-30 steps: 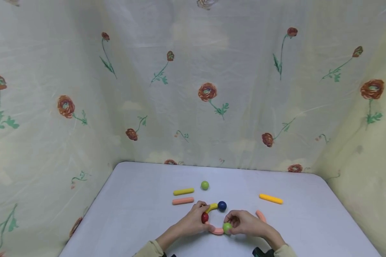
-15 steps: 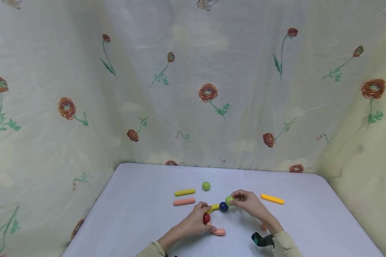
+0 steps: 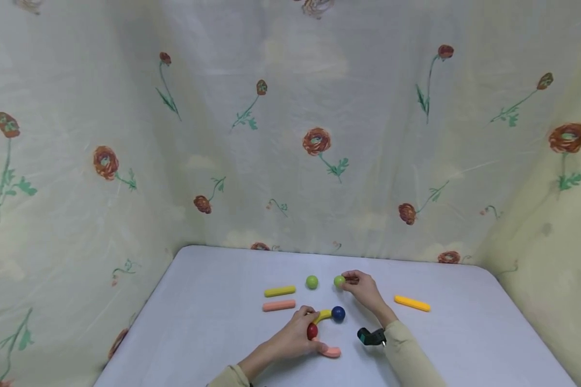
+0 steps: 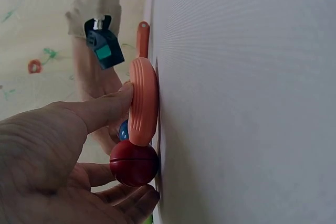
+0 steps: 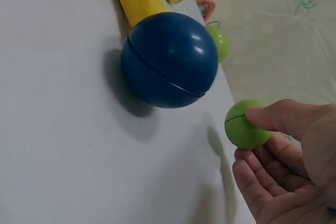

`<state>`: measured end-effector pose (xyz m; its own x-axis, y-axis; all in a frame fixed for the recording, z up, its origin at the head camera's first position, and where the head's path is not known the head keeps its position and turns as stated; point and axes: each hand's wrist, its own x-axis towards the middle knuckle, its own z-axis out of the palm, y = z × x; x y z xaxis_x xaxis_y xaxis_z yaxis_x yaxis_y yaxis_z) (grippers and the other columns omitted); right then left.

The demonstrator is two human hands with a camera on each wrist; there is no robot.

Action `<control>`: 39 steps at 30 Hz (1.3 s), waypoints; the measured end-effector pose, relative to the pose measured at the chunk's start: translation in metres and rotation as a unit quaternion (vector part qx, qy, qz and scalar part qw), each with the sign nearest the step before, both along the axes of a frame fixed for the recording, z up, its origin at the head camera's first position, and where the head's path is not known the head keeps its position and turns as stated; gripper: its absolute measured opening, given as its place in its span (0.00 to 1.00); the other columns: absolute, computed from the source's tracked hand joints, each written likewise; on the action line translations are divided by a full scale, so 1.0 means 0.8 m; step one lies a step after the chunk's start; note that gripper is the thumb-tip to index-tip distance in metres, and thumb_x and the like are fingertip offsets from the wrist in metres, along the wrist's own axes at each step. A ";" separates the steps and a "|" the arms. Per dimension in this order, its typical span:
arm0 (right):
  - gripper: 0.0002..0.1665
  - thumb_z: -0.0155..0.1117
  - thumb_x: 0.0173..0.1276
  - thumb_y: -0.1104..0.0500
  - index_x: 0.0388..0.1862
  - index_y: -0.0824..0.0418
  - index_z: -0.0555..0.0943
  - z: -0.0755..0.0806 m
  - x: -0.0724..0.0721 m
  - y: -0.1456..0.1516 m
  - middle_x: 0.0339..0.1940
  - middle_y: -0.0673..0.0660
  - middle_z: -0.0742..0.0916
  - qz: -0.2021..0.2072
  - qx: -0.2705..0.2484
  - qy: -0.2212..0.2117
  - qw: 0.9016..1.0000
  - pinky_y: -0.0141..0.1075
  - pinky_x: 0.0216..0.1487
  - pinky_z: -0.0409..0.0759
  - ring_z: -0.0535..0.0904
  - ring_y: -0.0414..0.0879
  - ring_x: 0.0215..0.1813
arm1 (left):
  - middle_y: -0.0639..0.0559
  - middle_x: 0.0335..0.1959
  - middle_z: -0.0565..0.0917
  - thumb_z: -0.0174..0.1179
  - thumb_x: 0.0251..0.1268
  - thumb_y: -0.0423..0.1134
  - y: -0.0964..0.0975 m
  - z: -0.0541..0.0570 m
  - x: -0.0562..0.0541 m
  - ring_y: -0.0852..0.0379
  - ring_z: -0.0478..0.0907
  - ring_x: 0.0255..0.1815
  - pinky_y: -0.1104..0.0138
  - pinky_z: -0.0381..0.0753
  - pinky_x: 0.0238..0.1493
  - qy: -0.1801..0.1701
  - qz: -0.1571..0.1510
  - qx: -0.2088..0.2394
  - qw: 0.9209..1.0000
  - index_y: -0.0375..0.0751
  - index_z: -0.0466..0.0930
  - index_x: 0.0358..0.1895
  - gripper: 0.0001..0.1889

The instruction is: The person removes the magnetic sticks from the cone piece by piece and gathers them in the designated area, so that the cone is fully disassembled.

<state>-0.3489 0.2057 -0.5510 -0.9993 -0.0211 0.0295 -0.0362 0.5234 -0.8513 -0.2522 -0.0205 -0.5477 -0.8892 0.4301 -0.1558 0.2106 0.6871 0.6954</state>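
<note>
My left hand (image 3: 297,336) grips a row of joined toy pieces: its thumb presses the curved pink stick (image 4: 144,100) and its fingers reach the curved yellow stick (image 3: 323,315). Between those two sits a red ball (image 4: 134,163), close to the palm side. A dark blue ball (image 5: 169,60) is at the yellow stick's other end. Farther back, my right hand (image 3: 365,289) pinches a light green ball (image 5: 247,124) between thumb and fingers. A second green ball (image 3: 312,282) lies to its left on the table, apart from the hand.
A straight yellow stick (image 3: 280,291) and a straight pink stick (image 3: 278,305) lie left of the green balls. An orange-yellow stick (image 3: 412,303) lies on the right. Another pink stick (image 4: 143,39) shows in the left wrist view. Flowered cloth (image 3: 290,177) surrounds the white table (image 3: 213,285).
My right hand has carried the green ball from the curved pink stick's end, past the blue ball, to the back near the other green ball. The left hand keeps its grip.
</note>
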 end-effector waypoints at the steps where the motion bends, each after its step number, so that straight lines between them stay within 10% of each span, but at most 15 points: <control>1: 0.18 0.67 0.62 0.63 0.51 0.66 0.79 -0.002 -0.002 -0.002 0.48 0.62 0.84 -0.002 0.005 -0.001 1.000 0.40 0.48 0.81 0.81 0.52 0.49 | 0.48 0.63 0.68 0.72 0.49 0.56 0.000 0.000 0.000 0.56 0.70 0.56 0.58 0.76 0.58 0.002 -0.001 0.000 1.000 0.43 0.68 0.68 0.42; 12: 0.24 0.69 0.62 0.58 0.55 0.65 0.76 -0.006 -0.006 0.000 0.52 0.63 0.83 0.006 0.019 -0.008 1.000 0.41 0.50 0.81 0.80 0.53 0.52 | 0.49 0.60 0.69 0.72 0.49 0.56 0.001 -0.003 -0.001 0.59 0.70 0.52 0.63 0.77 0.53 0.018 -0.006 0.001 1.000 0.41 0.69 0.68 0.42; 20: 0.28 0.68 0.64 0.51 0.57 0.64 0.73 0.029 0.040 0.002 0.49 0.62 0.82 0.014 0.028 0.024 0.999 0.40 0.54 0.79 0.77 0.50 0.49 | 0.48 0.62 0.68 0.70 0.51 0.58 0.001 0.005 0.000 0.58 0.70 0.53 0.63 0.78 0.51 0.007 -0.016 -0.014 1.000 0.41 0.68 0.68 0.42; 31: 0.15 0.68 0.64 0.56 0.45 0.63 0.80 0.031 0.135 -0.018 0.36 0.51 0.83 0.249 0.061 -0.018 0.966 0.27 0.36 0.76 0.76 0.37 0.36 | 0.56 0.32 0.79 0.66 0.61 0.42 0.004 0.025 -0.043 0.64 0.73 0.29 0.72 0.74 0.28 0.017 0.001 0.038 0.999 0.41 0.83 0.40 0.09; 39: 0.10 0.70 0.60 0.57 0.39 0.57 0.81 0.014 0.154 -0.017 0.32 0.46 0.81 0.292 0.087 -0.002 0.952 0.27 0.34 0.74 0.73 0.31 0.33 | 0.57 0.24 0.78 0.67 0.58 0.36 0.017 0.017 -0.060 0.63 0.71 0.22 0.73 0.71 0.22 0.010 0.008 0.029 0.999 0.46 0.76 0.29 0.07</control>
<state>-0.2255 0.1918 -0.5398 -0.8156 -0.5778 -0.0294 -0.3608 0.5477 -0.7549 -0.2999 -0.0067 -0.5341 -0.8990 0.4231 -0.1126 0.2144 0.6497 0.7293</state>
